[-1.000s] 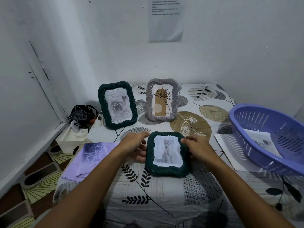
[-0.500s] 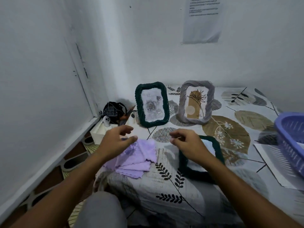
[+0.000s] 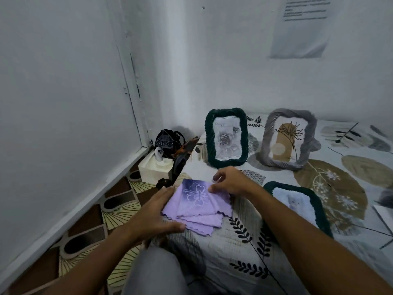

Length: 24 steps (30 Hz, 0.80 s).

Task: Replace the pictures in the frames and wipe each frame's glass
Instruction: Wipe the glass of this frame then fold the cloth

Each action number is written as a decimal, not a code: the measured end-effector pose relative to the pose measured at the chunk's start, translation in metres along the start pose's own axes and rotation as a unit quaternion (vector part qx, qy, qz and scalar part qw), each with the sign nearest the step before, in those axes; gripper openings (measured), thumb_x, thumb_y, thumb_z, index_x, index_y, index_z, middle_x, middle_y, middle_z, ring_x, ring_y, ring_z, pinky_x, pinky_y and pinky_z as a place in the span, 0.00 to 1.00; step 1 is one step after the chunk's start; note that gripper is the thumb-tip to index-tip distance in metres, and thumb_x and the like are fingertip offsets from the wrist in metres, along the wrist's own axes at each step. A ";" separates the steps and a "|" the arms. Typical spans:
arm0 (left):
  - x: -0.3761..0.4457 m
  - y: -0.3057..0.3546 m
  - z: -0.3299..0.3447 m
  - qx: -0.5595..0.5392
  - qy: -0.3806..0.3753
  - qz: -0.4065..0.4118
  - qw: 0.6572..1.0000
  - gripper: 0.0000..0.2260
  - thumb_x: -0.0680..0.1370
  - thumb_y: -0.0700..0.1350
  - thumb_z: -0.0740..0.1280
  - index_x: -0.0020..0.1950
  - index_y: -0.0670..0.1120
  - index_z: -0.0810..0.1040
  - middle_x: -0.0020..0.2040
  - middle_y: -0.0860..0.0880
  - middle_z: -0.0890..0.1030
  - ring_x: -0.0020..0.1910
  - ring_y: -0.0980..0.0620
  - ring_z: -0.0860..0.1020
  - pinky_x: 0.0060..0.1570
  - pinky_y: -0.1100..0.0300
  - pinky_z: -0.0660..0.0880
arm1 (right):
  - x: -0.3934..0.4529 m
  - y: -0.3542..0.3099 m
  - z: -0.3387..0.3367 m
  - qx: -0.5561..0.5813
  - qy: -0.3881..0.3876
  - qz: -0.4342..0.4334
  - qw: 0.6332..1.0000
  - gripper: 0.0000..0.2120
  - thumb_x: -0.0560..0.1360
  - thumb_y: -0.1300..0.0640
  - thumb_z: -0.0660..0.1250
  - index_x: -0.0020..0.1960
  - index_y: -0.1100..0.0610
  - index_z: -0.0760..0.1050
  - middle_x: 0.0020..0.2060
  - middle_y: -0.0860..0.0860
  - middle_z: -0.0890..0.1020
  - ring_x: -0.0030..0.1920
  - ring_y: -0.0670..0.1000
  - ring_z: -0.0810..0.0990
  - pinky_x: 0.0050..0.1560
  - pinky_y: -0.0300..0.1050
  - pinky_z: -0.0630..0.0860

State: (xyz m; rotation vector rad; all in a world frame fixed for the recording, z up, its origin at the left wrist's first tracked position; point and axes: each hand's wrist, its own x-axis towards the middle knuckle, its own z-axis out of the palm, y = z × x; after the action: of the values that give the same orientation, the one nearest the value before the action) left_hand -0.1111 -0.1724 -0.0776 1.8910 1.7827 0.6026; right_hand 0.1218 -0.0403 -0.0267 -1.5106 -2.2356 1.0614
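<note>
- Head view, change noted: both hands have left the cat frame (image 3: 297,206) they held a second ago and gone to the purple cloth (image 3: 196,204). The view has swung left with them, so the cloth sits centre and the frame at 3 o'clock of it.
- Meaning for the task, as a judgement: the cat picture looks seated in its frame, so the swap on this one seems done and the wiping step is starting. The glass is not yet touched by the cloth.
- Bed (image 3: 244,252), with patterned sheet, carries everything. The cat frame lies flat on it, partly behind the right forearm. The rose frame (image 3: 226,138) and the grey frame (image 3: 290,139) stand upright at 12 to 1 o'clock.
- Cloth lies folded in layers near the bed's left edge, flower print up.
- Left hand (image 3: 158,211): at 9 o'clock of the cloth, fingers fairly straight along its left edge, thumb reaching under the near corner. Holds nothing firmly that I can see.
- Right hand (image 3: 230,180): at 1 o'clock of the cloth, fingers curled, pinching its far right edge.
</note>
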 end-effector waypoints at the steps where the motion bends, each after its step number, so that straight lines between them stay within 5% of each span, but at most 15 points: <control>1: 0.000 -0.001 0.002 0.000 0.000 0.003 1.000 0.57 0.56 0.79 0.66 0.78 0.54 0.53 0.77 0.56 0.55 0.76 0.57 0.53 0.74 0.51 0.57 | 0.001 -0.001 0.001 -0.002 -0.003 0.004 1.000 0.23 0.65 0.52 0.79 0.55 0.61 0.78 0.50 0.56 0.82 0.48 0.52 0.79 0.51 0.50 0.77; 6: 0.001 -0.004 0.004 0.000 0.006 0.010 1.000 0.58 0.56 0.80 0.65 0.78 0.54 0.52 0.74 0.61 0.53 0.75 0.60 0.51 0.74 0.57 0.55 | 0.004 -0.001 0.007 0.002 -0.029 0.027 0.999 0.25 0.63 0.50 0.80 0.44 0.70 0.78 0.36 0.61 0.79 0.36 0.51 0.73 0.37 0.44 0.67; 9: 0.000 -0.005 0.004 -0.008 0.008 0.011 1.000 0.58 0.55 0.79 0.66 0.78 0.53 0.52 0.76 0.59 0.54 0.76 0.59 0.51 0.74 0.58 0.55 | 0.005 -0.001 0.007 0.015 -0.052 0.027 0.998 0.17 0.63 0.52 0.80 0.39 0.60 0.76 0.34 0.56 0.74 0.34 0.51 0.70 0.35 0.43 0.63; 13: -0.001 -0.003 0.003 -0.005 -0.002 0.008 1.000 0.60 0.55 0.79 0.66 0.78 0.51 0.52 0.78 0.55 0.54 0.76 0.57 0.51 0.75 0.50 0.56 | -0.005 0.001 -0.001 0.122 -0.084 0.029 0.989 0.15 0.63 0.56 0.79 0.40 0.61 0.75 0.35 0.58 0.75 0.36 0.53 0.73 0.35 0.44 0.66; 16: 0.001 0.003 0.000 0.033 -0.014 0.011 0.999 0.62 0.54 0.81 0.62 0.79 0.50 0.50 0.78 0.55 0.51 0.74 0.60 0.47 0.75 0.45 0.53 | -0.023 0.006 -0.012 0.329 -0.109 0.048 0.937 0.11 0.66 0.63 0.75 0.44 0.65 0.76 0.38 0.59 0.81 0.36 0.55 0.80 0.37 0.44 0.77; 20: 0.011 0.020 0.002 0.103 -0.031 0.030 0.994 0.64 0.53 0.84 0.55 0.79 0.48 0.46 0.79 0.55 0.46 0.72 0.62 0.41 0.76 0.47 0.42 | -0.053 0.023 -0.032 0.527 -0.118 0.040 0.840 0.22 0.63 0.59 0.76 0.55 0.65 0.76 0.45 0.59 0.82 0.42 0.56 0.82 0.44 0.47 0.80; 24: 0.031 0.051 0.012 0.104 -0.039 0.069 0.991 0.63 0.52 0.84 0.55 0.79 0.50 0.47 0.79 0.53 0.47 0.73 0.62 0.41 0.74 0.51 0.38 | -0.086 0.045 -0.057 0.632 -0.080 0.000 0.770 0.29 0.50 0.56 0.85 0.49 0.62 0.83 0.47 0.60 0.83 0.45 0.58 0.83 0.48 0.51 0.81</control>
State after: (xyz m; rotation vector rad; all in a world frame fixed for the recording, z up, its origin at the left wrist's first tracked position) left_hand -0.0617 -0.1437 -0.0559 2.1599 1.7315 0.3956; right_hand 0.2224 -0.0822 -0.0006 -0.7563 -0.9528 2.0778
